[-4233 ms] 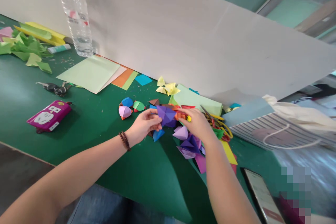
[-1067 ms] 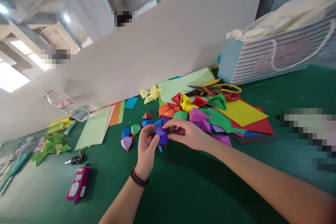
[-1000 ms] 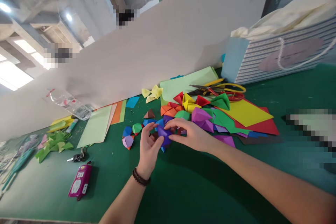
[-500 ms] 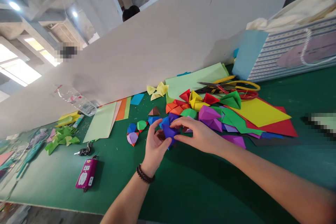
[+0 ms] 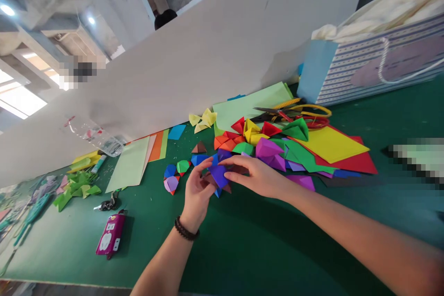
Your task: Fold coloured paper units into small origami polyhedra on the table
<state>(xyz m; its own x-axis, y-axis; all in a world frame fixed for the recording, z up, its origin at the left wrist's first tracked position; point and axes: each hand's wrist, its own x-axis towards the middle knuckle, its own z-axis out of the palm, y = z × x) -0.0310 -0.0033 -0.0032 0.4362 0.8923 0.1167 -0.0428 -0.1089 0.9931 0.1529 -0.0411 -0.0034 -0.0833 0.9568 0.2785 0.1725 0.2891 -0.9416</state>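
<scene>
The left hand, a beaded bracelet at its wrist, cups a folded purple paper unit in a narrow grip from the left, while the right hand pinches it from the right, fingertips on its top edge, a heap of folded coloured paper pieces just beyond

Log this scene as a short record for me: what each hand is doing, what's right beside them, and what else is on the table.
left hand: left hand grips a violet folded-paper piece from below
right hand: right hand, fingers pressing on the same piece
wrist: bead bracelet on the left
beside hands: blue folded-paper piece, lilac folded-paper piece
surface: green table
also on table: scissors, keys, water bottle on its side, striped paper bag
</scene>
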